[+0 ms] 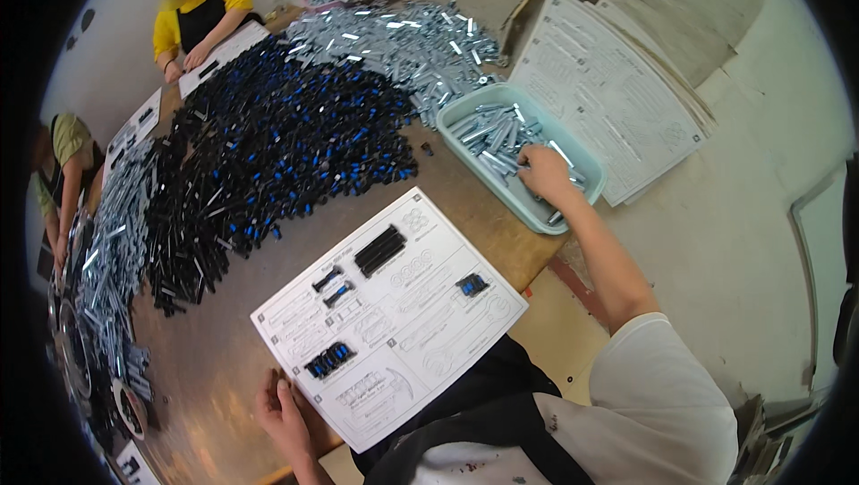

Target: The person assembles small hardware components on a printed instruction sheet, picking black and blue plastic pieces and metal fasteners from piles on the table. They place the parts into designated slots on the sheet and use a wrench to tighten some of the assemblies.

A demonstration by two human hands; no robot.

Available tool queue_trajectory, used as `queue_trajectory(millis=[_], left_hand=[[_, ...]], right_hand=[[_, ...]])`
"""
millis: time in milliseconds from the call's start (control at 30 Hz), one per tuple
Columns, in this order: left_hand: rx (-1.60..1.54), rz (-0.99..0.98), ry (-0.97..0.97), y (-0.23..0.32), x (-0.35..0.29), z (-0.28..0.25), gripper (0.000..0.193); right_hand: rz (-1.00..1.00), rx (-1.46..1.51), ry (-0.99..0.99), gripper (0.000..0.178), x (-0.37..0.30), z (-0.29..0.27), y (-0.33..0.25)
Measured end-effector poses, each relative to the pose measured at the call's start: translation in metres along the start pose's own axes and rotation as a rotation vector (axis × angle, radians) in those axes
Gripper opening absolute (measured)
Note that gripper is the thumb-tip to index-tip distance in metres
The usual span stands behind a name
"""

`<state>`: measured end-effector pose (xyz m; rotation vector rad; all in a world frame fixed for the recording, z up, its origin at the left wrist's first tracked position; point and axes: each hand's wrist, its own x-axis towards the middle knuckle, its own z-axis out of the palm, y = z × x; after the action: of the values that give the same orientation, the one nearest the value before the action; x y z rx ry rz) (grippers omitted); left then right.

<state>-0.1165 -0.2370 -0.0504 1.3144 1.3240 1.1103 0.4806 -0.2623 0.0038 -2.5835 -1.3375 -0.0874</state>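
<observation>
My right hand [544, 174] reaches into a pale turquoise plastic tub [455, 113] of shiny silver metal pieces [503, 131]. Its fingers are curled down among them, and the tips are hidden. A white printed board [461, 243] lies tilted in front of me, overhanging the table's near edge. Groups of black bolts sit on its drawings: long ones [380, 251], two short ones [333, 285], a row with blue bands [330, 360] and a small blue-and-black group [472, 285]. Beside the board's lower left edge rests my left hand [284, 418], thumb and fingers apart, with nothing visible in it.
A large heap of black bolts with blue bands [295, 127] covers the far table, with silver pieces [403, 38] behind and more [112, 252] at left. Printed boards [608, 91] are stacked beyond the tub. Two people [201, 15] [72, 163] work across the table [206, 351].
</observation>
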Motion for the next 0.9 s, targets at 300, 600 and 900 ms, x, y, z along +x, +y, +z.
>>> queue_trajectory(millis=[300,600,900], left_hand=[[-0.069,-0.077,0.051,0.011,-0.007,0.016,0.032],[-0.094,-0.039,0.158,0.003,-0.007,0.021,0.024],[-0.051,0.027,0.145,0.012,-0.014,0.019,0.022]], right_hand=[[0.041,-0.162,0.028,0.022,-0.004,0.004,0.029],[-0.394,0.757,-0.239,0.024,-0.113,-0.056,-0.171],[-0.996,0.529,-0.366,0.009,-0.157,0.039,-0.321]])
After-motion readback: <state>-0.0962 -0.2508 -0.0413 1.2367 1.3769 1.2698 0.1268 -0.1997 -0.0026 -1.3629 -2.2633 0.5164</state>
